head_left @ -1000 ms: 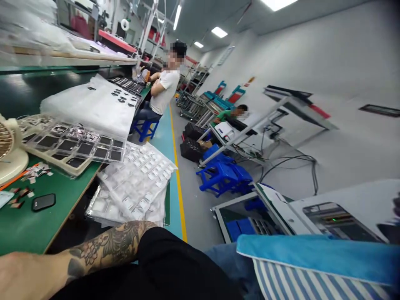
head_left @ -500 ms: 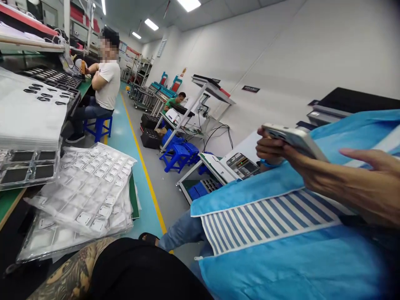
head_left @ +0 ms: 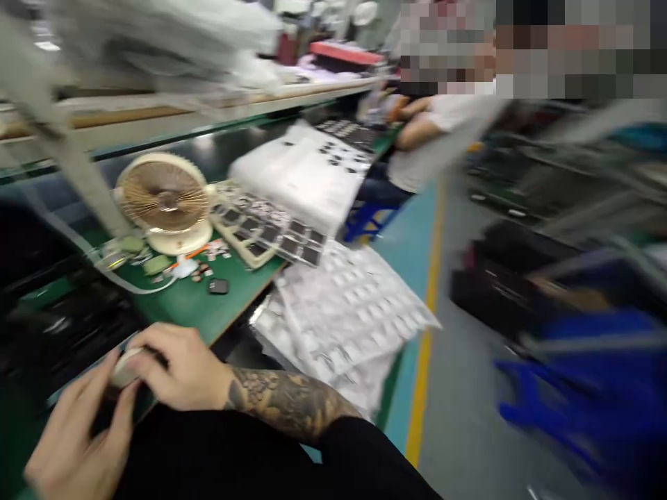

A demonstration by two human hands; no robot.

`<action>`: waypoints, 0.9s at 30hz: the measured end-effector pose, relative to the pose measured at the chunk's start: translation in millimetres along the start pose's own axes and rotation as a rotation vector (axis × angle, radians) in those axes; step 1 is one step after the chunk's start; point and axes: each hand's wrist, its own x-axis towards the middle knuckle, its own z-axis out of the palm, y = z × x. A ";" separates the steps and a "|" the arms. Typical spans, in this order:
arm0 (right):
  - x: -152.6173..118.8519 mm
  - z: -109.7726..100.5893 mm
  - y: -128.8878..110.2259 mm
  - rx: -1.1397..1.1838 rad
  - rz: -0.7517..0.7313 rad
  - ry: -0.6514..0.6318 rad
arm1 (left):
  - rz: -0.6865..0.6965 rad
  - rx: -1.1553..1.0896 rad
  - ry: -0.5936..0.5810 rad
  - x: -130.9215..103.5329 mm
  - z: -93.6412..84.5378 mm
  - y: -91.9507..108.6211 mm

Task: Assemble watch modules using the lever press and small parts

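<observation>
Both of my hands are at the lower left, over the near end of the green bench. Between them is a small off-white rounded piece [head_left: 124, 369], blurred, so its exact kind does not show. My right hand [head_left: 182, 368], on the tattooed forearm, is closed on it with thumb and fingers. My left hand [head_left: 78, 437] touches the same piece from the near side, fingertips pinched against its edge. A small black square part [head_left: 218, 285] lies on the bench beyond them, beside several small loose bits.
A cream desk fan [head_left: 165, 198] stands on the green bench top [head_left: 224, 309]. Trays of dark square parts [head_left: 297, 239] and white sheeting [head_left: 307, 173] lie farther along. Clear plastic trays [head_left: 354, 305] sit at the bench end. A seated person [head_left: 427, 146] and blue stools [head_left: 588, 389] are beyond.
My view has swung left from the aisle to the bench. Both my hands and the off-white piece are now visible. The blue-clad person with the phone is out of view.
</observation>
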 end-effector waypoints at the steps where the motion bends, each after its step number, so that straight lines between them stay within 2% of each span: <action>1: -2.7 -1.6 -1.8 -0.025 -0.003 -0.001 | 0.053 0.138 0.041 -4.8 -2.3 -0.1; 2: -4.9 -5.3 -2.3 -0.041 -0.009 -0.003 | 0.112 0.222 0.030 -7.7 -2.1 0.1; 4: -5.9 -15.0 -0.5 -0.060 -0.025 -0.007 | 0.093 0.230 -0.037 -8.0 1.1 -0.4; 6: -1.8 -25.2 1.2 -0.084 -0.058 0.000 | -0.083 0.135 -0.067 -4.7 3.0 -3.3; 8: 9.3 -36.7 -2.0 -0.145 -0.132 0.048 | -0.290 0.023 -0.033 -2.5 1.8 -6.5; 10: 30.3 -48.9 -12.7 -0.238 -0.297 0.145 | -0.396 -0.055 0.007 -3.0 -0.6 -8.2; 13: 82.5 -59.0 -38.8 -0.350 -0.680 0.219 | -0.365 -0.083 0.022 -5.4 -2.5 -7.5; 14: 103.5 -57.6 -47.6 -0.372 -0.806 0.192 | -0.355 -0.081 0.033 -5.9 -2.7 -7.1; 16: 144.7 -46.3 -61.7 -0.399 -0.993 0.047 | -0.386 -0.093 0.063 -6.5 -3.3 -7.3; 19: 185.0 -18.7 -71.5 -0.377 -1.093 -0.196 | -0.481 -0.153 0.072 -8.7 -5.1 -10.3; 21: 188.5 -5.8 -71.3 -0.384 -1.062 -0.223 | -0.519 -0.206 0.060 -12.3 -5.8 -13.4; 22: 183.1 -3.0 -69.6 -0.408 -1.033 -0.185 | -0.537 -0.236 0.074 -14.5 -5.8 -15.1; 24: 161.3 -4.8 -62.2 -0.459 -0.991 -0.059 | -0.584 -0.310 0.140 -18.5 -5.3 -18.8; 27: 111.6 -20.6 -40.6 -0.493 -0.882 0.072 | -0.655 -0.407 0.249 -21.5 -5.8 -23.2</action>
